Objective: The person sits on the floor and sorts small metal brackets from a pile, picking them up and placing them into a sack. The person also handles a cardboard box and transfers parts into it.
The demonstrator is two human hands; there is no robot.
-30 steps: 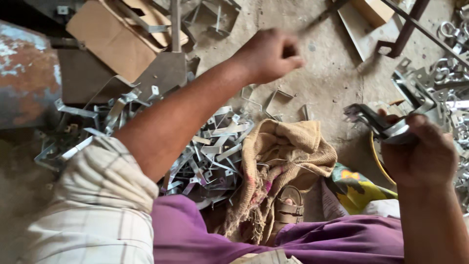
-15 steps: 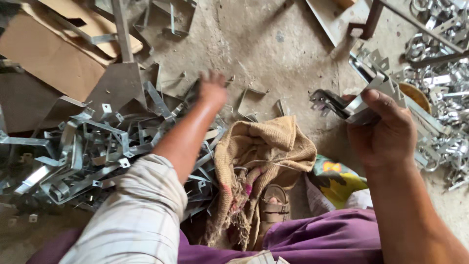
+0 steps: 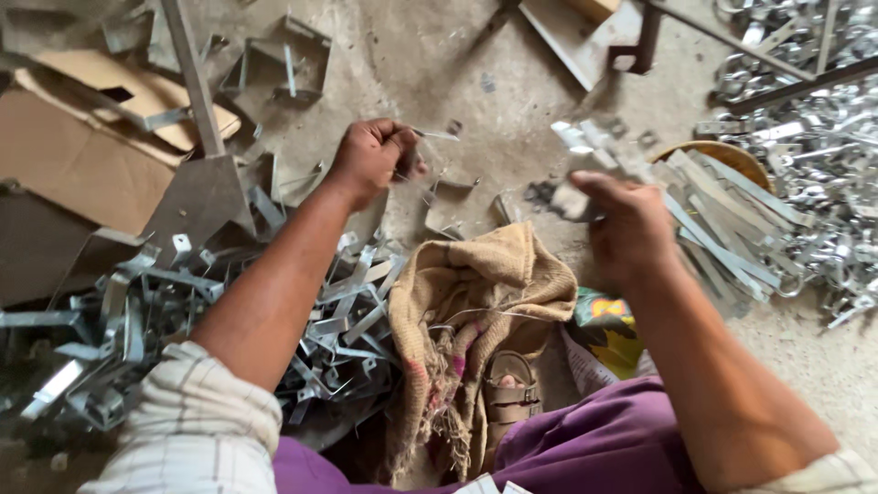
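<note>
Blurred metal bracket point(image 3: 585, 160) clamped in right hand point(image 3: 631, 224) above the floor point(image 3: 430, 64), left hand point(image 3: 370, 160) fingers closed on a thin metal strip point(image 3: 437, 135), burlap sack point(image 3: 476, 320) below, bracket pile point(image 3: 183, 320) at the floor's left edge, clamp heap point(image 3: 805, 155) right
</note>
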